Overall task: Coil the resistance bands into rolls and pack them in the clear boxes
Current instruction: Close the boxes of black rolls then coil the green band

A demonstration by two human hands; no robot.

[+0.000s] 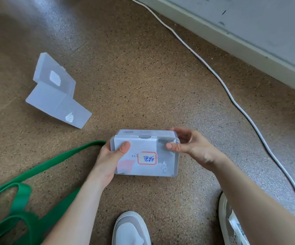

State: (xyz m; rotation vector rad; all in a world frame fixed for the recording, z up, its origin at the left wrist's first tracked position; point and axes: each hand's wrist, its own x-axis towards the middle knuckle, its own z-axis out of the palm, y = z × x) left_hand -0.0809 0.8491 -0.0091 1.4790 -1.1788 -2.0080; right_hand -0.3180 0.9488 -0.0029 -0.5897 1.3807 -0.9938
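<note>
A clear plastic box [166, 161] with a red-framed label on its lid is held above the floor between both hands. My left hand [107, 160] grips its left end, thumb on the lid. My right hand [191, 147] grips the right end, thumb on the lid near the far corner. Its lid looks closed; the contents are blurred behind paper inside. A long green resistance band [42, 167] lies uncoiled on the floor at the lower left, looping under my left forearm. Two more clear boxes, one [53, 73] resting against the other [58, 105], lie on the floor at the upper left.
A white cable [219, 78] runs across the speckled brown floor from the top centre to the lower right. A grey wall with a pale skirting board [249, 48] fills the upper right. My two shoes [130, 228] show at the bottom edge.
</note>
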